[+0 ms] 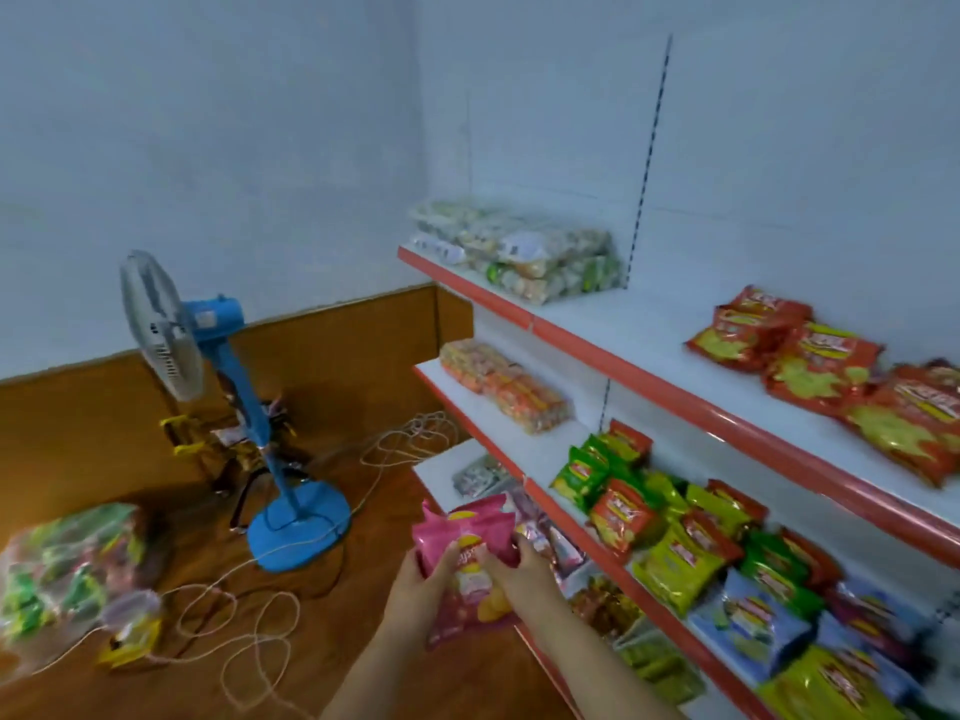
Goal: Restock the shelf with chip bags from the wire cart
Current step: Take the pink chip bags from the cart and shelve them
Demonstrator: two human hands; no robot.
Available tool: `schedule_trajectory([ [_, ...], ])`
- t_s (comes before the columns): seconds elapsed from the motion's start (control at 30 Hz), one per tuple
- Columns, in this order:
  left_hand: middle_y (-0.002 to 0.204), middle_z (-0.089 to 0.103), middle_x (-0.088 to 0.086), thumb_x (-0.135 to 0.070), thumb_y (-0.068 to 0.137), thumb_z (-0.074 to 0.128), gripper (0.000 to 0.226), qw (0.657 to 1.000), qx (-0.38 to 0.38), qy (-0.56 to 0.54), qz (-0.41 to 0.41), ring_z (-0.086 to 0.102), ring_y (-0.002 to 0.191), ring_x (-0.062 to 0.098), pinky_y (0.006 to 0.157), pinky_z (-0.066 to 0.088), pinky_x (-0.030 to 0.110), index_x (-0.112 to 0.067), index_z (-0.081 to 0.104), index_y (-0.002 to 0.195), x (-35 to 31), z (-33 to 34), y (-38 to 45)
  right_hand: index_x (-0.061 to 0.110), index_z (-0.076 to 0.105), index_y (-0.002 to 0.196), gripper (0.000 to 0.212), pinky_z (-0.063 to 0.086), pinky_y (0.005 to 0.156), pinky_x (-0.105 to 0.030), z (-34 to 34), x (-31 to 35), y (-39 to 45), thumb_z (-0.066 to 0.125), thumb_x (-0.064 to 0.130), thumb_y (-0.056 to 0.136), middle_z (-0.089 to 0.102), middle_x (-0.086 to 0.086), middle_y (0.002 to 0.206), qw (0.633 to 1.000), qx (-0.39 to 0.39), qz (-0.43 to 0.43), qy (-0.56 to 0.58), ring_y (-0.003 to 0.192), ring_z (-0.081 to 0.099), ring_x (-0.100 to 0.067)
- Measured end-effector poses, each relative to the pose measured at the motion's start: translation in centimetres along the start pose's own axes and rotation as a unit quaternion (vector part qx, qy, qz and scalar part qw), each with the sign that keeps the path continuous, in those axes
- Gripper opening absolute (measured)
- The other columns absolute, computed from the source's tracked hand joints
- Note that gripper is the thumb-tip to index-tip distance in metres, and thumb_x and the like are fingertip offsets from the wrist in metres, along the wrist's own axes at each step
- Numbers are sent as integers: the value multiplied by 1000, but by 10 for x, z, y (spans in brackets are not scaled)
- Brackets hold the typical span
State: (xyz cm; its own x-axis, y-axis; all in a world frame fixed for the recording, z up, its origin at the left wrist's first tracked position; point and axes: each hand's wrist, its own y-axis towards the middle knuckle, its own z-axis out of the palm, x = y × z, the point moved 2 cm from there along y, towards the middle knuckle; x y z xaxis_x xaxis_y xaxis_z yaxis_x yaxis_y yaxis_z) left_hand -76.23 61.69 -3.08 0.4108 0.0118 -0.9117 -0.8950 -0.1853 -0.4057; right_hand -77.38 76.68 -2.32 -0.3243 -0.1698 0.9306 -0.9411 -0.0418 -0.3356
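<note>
Both hands hold pink chip bags (467,543) in front of the shelf's lower left end. My left hand (421,584) grips them from the left, my right hand (514,569) from the right. The white shelf with red edges (675,392) runs along the right wall. Its top level carries red bags (831,376). The middle level holds green, red, yellow and blue chip bags (691,543). More pink bags (550,537) lie on a lower level just beyond my right hand. No wire cart shows in the view.
A blue standing fan (234,397) stands on the wooden floor to the left, with white cords (249,621) looped around it. A clear sack of snack packs (62,574) lies at the far left. Clear snack multipacks (524,257) sit on the shelf's far end.
</note>
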Motion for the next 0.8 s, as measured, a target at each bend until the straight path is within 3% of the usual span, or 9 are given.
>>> schedule_trajectory([
  [0.13, 101, 74, 1, -45, 85, 68, 26, 990, 112, 80, 5, 74, 89, 21, 87, 59, 44, -28, 60, 102, -19, 42, 108, 35, 50, 125, 58, 48, 99, -38, -26, -14, 96, 78, 41, 74, 59, 9, 115, 992, -87, 71, 63, 111, 57, -20],
  [0.2, 101, 75, -2, -46, 87, 66, 26, 975, 165, 141, 48, 74, 90, 18, 88, 58, 45, -26, 63, 102, -35, 57, 154, 32, 53, 130, 85, 53, 94, -48, -39, -38, 155, 88, 46, 53, 66, 2, 120, 984, -115, 95, 97, 109, 64, -26],
  [0.23, 103, 75, -2, -44, 89, 64, 22, 965, 190, 168, 67, 73, 93, 17, 90, 58, 45, -26, 64, 103, -47, 65, 172, 29, 53, 130, 87, 56, 89, -49, -43, -37, 173, 90, 42, 52, 68, -2, 117, 980, -124, 110, 112, 103, 68, -28],
  [0.33, 111, 69, -5, -39, 95, 56, 6, 941, 253, 212, 80, 69, 103, 17, 94, 56, 38, -39, 53, 101, -79, 87, 229, 18, 56, 127, 61, 60, 81, -41, -53, 3, 207, 82, 22, 72, 70, -8, 112, 969, -179, 128, 116, 95, 71, -27],
  [0.47, 121, 65, -5, -47, 95, 53, 32, 912, 294, 271, 90, 66, 108, 19, 98, 53, 43, -33, 49, 123, -101, 124, 312, 21, 50, 136, 69, 53, 88, -33, -80, 23, 268, 77, 41, 76, 59, -4, 128, 965, -216, 143, 39, 115, 59, -25],
  [0.53, 122, 64, -1, -47, 95, 51, 41, 898, 278, 329, 96, 64, 110, 24, 98, 52, 44, -22, 49, 128, -104, 145, 357, 22, 45, 140, 67, 50, 77, -24, -93, 26, 299, 74, 37, 81, 57, -5, 131, 962, -225, 151, 18, 111, 59, -23],
  [0.6, 118, 65, 4, -42, 96, 52, 40, 890, 275, 350, 102, 64, 108, 27, 94, 53, 42, -14, 50, 125, -108, 166, 395, 20, 49, 136, 60, 46, 65, -18, -109, 25, 332, 73, 30, 83, 61, -4, 126, 963, -232, 134, -8, 99, 59, -17],
  [0.7, 96, 66, 8, -33, 95, 57, 28, 883, 272, 364, 118, 64, 99, 31, 80, 50, 36, -8, 57, 109, -108, 202, 454, 18, 55, 127, 50, 55, 78, -27, -130, 17, 390, 74, 27, 82, 66, -2, 119, 961, -241, 125, -51, 94, 65, -15],
  [0.8, 92, 67, 12, -33, 94, 59, 27, 876, 269, 377, 133, 64, 95, 34, 73, 45, 34, -9, 57, 104, -107, 231, 501, 16, 57, 119, 40, 51, 63, -18, -149, 11, 439, 72, 26, 84, 67, 3, 108, 953, -255, 135, -97, 77, 62, -5],
])
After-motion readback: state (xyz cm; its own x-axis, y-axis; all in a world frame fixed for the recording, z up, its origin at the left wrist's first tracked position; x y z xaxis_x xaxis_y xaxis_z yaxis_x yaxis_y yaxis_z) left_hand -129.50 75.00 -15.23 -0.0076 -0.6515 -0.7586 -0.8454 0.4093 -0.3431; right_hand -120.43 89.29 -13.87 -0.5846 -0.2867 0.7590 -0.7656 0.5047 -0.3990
